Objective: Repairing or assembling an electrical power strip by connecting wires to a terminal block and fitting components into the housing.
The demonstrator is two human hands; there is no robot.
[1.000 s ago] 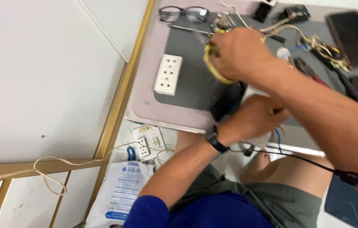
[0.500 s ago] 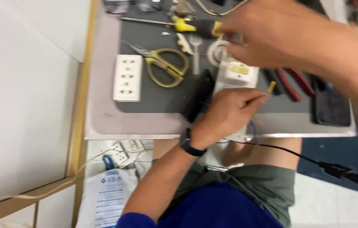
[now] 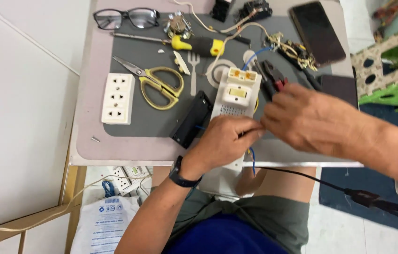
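Observation:
My left hand [image 3: 225, 141] rests on the near end of a long white power strip [image 3: 234, 96] lying on the grey mat, fingers curled around it and pinching thin wires. My right hand [image 3: 309, 117] meets it from the right, fingertips closed at the same spot by a blue wire [image 3: 252, 157]. Red-handled pliers [image 3: 273, 77] lie just beyond my right hand. A black oblong casing [image 3: 190, 120] lies left of the strip.
On the grey mat [image 3: 128, 124]: a white triple socket [image 3: 117, 98], yellow scissors [image 3: 156, 84], a yellow-black screwdriver [image 3: 194, 44], a fork [image 3: 193, 70], glasses [image 3: 126, 18], a phone [image 3: 318, 33], tangled wires [image 3: 293, 47]. A black cable [image 3: 330, 188] crosses my lap.
My right hand has come down from the far side of the table to meet my left hand at the power strip's near end. The camera view has shifted over the table.

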